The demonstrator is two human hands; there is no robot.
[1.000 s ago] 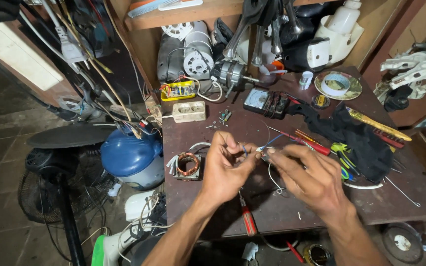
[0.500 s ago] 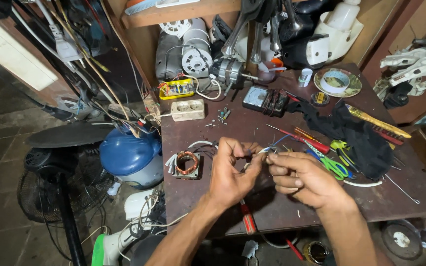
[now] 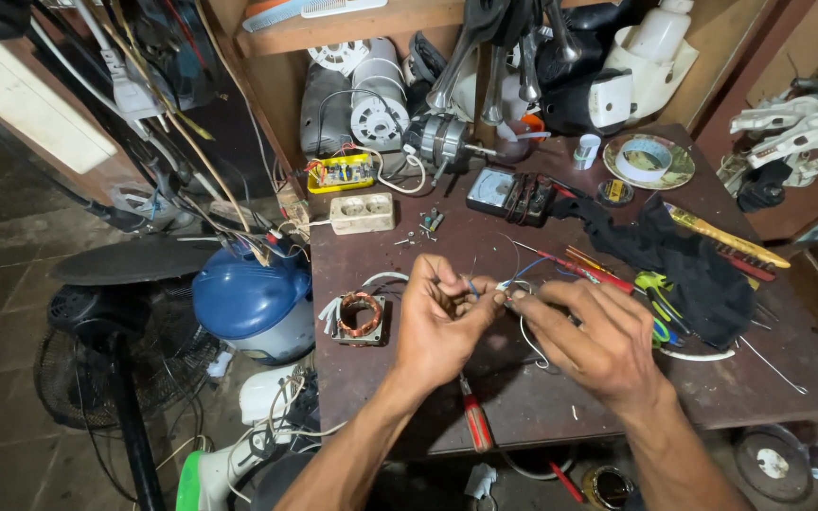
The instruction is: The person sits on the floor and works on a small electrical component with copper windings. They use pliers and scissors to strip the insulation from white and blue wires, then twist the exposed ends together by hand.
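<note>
thin blue and white wires (image 3: 513,284); stripped ends

head view, looking steeply down, close above workbench (image 3: 542,397)

On the dark brown counter (image 3: 560,397) a copper-wound motor stator (image 3: 362,316) sat left of centre, a beige socket block (image 3: 363,213) above it. A black cloth (image 3: 684,255) lay at right, a tape roll (image 3: 644,159) on its plate at upper right. A blue dome-shaped housing (image 3: 250,301) stood beside the counter's left edge.
</note>
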